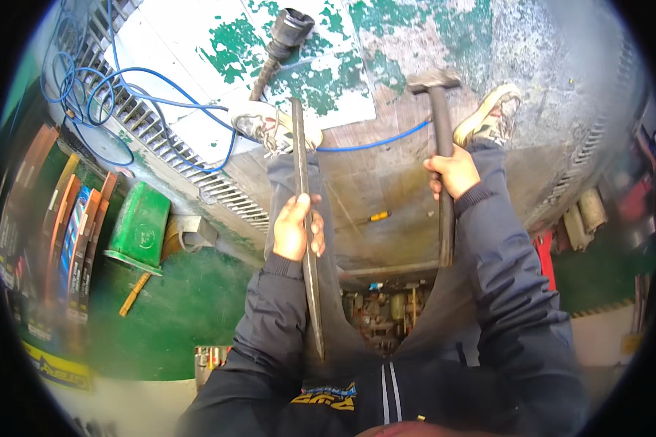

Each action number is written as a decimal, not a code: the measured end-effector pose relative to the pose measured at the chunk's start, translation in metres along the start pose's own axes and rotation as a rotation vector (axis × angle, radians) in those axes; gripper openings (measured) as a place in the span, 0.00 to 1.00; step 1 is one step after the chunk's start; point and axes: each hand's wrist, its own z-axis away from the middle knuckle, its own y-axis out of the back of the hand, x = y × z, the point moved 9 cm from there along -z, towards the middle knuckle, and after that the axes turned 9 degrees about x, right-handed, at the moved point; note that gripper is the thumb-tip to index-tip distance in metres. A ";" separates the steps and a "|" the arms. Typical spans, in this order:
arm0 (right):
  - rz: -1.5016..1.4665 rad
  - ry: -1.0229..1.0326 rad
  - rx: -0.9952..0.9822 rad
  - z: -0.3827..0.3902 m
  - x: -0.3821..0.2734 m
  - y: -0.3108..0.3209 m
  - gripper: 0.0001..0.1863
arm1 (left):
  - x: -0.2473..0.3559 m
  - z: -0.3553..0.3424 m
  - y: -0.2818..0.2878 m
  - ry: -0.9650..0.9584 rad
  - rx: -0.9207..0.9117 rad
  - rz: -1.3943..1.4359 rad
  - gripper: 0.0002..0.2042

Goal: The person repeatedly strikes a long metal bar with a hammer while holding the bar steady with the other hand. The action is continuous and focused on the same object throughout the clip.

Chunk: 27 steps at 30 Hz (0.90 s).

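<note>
My left hand (291, 231) is closed around the middle of a long metal pry bar (300, 156), its upper end near my left shoe and its lower tapered end reaching toward my jacket. In my right hand (457, 172) is a hammer (440, 116), gripped partway along its handle. The hammer's head is up beside my right shoe, and the handle end points back toward me. Beyond my left shoe lies a dark shaft with a cup-shaped joint (288, 33) on one end.
A blue hose (168, 98) coils at the left and runs between my shoes (492, 116). Along the left is a slotted grate (219, 191). A green bin (140, 226) stands on the green floor at the left. A small yellow object (380, 216) lies between my legs.
</note>
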 end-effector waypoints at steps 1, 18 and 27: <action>-0.170 -0.077 0.027 -0.002 0.006 0.010 0.08 | -0.004 -0.002 -0.001 -0.029 -0.044 0.028 0.20; -0.113 0.039 -0.027 0.025 -0.050 -0.066 0.12 | 0.033 -0.002 -0.021 -0.216 -0.118 0.135 0.18; -0.131 0.159 -0.116 0.038 -0.085 -0.102 0.11 | 0.054 -0.001 -0.008 -0.180 -0.145 0.065 0.20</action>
